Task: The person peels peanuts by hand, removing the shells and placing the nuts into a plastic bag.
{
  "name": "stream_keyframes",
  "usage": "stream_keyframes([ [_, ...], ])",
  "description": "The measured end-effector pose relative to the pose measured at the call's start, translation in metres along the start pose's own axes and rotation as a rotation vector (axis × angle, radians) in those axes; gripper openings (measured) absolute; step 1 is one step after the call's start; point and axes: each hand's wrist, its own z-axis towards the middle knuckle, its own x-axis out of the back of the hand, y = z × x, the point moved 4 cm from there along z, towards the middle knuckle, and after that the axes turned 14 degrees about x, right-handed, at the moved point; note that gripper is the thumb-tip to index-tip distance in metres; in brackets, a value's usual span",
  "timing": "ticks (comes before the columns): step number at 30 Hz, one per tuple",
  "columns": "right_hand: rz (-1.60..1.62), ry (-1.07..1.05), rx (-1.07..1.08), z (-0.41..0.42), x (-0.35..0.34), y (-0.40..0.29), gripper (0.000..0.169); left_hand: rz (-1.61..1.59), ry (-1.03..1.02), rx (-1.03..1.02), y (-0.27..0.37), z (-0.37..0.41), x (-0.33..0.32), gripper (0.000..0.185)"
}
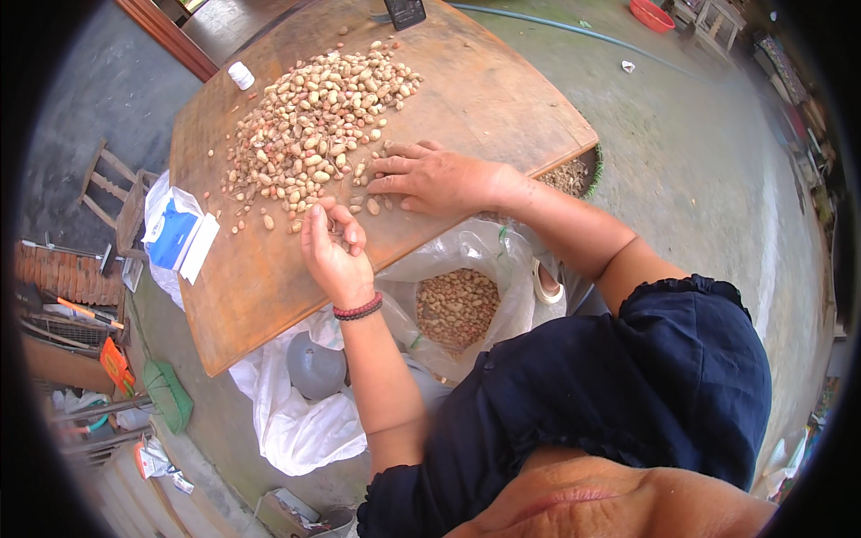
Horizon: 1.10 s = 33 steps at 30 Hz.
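Note:
A large heap of peanuts in their shells [316, 128] lies on a worn wooden table [484, 87], with smaller reddish pieces among them. My left hand [336, 249] is palm up at the heap's near edge, its fingers curled; whether something lies in them I cannot tell. A dark red and black beaded bracelet [357, 307] circles that wrist. My right hand [434, 176] rests palm down on the table, fingers spread beside a few loose peanuts; its underside is hidden. Below the table's edge, a clear plastic bag [518, 259] stands open with many peanuts [457, 306] inside.
A white bottle [241, 75] and a phone [405, 12] are at the table's far side. A blue and white box [176, 232] sits at the left edge. Below are a white sack [303, 430] and a grey rounded object [315, 366]. A green-rimmed container [595, 168] stands beyond the right edge.

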Motion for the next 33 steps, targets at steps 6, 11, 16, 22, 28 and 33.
stream_keyframes([
  [6,0.057,-0.079,-0.002,-0.008,0.012,0.009,0.038,0.008,0.015,0.001,-0.001,0.003,-0.002,0.020],
  [11,0.112,-0.065,0.024,-0.014,0.024,0.019,0.031,-0.011,-0.027,-0.002,-0.002,0.004,-0.001,0.021],
  [16,0.201,-0.021,-0.016,-0.018,0.028,0.033,0.024,-0.003,-0.002,0.000,-0.002,0.005,0.003,0.021],
  [22,0.151,0.027,-0.407,-0.028,0.051,0.060,0.021,-0.010,-0.025,0.006,-0.001,0.004,0.004,0.020],
  [28,0.139,0.041,-0.480,-0.023,0.039,0.058,0.024,0.020,-0.043,0.009,-0.001,0.004,0.005,0.021],
  [33,0.163,0.042,-0.339,-0.018,0.023,0.056,0.032,-0.032,-0.050,0.023,-0.002,0.005,0.005,0.020],
])
